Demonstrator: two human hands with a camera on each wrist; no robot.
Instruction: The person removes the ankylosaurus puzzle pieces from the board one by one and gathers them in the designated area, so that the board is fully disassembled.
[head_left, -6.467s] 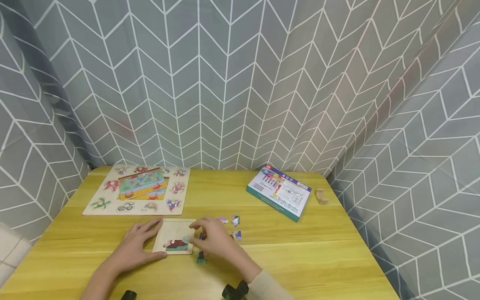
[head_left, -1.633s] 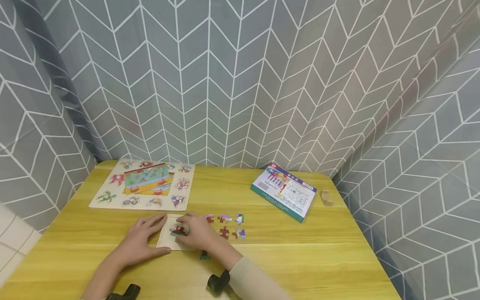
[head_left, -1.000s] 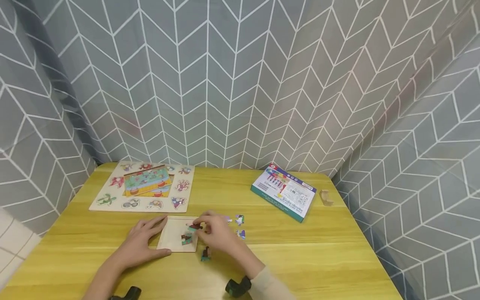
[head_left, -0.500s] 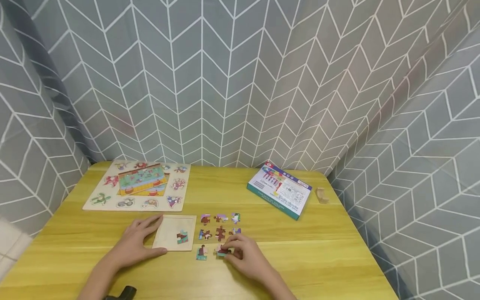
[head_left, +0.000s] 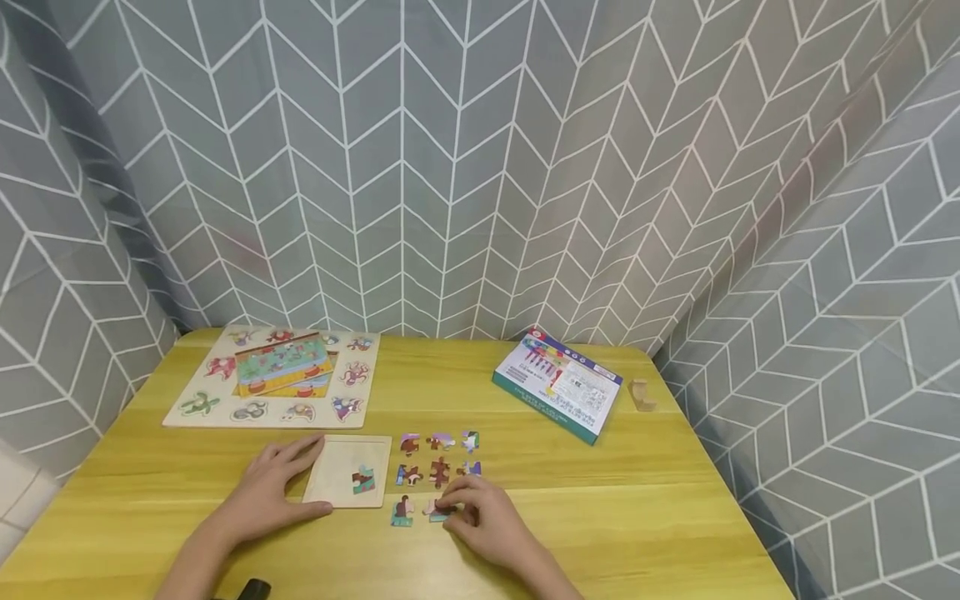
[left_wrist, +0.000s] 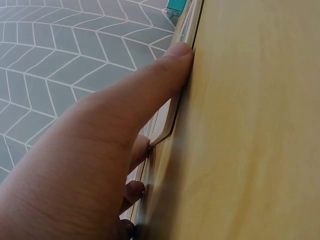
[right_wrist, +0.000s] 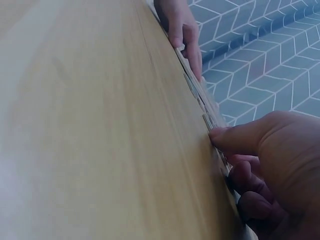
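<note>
In the head view my left hand (head_left: 262, 492) holds the shallow wooden puzzle tray (head_left: 330, 475) at its left side, thumb along the near edge and index finger at the far left corner. One teal and brown jigsaw piece (head_left: 363, 480) lies inside the tray. To the tray's right, my right hand (head_left: 487, 518) pinches a pink, brown and teal jigsaw piece (head_left: 437, 510) at table level, partly covering it. Beside that sits another jigsaw piece (head_left: 402, 511). Farther back, more pieces lie in rows, including a brown one (head_left: 439, 472). The right wrist view shows the thumb (right_wrist: 222, 137) against the piece.
A peg puzzle board (head_left: 195, 415) with animal figures lies at the back left, bearing colourful picture boards (head_left: 281, 367). At the back right are a flat printed box (head_left: 558, 383) and a small wooden block (head_left: 642, 394). A grey patterned curtain (head_left: 480, 167) encloses the table.
My right hand has moved from the tray to the table on its right, taking a jigsaw piece along to the near row. One piece stays in the tray. My left hand keeps its place.
</note>
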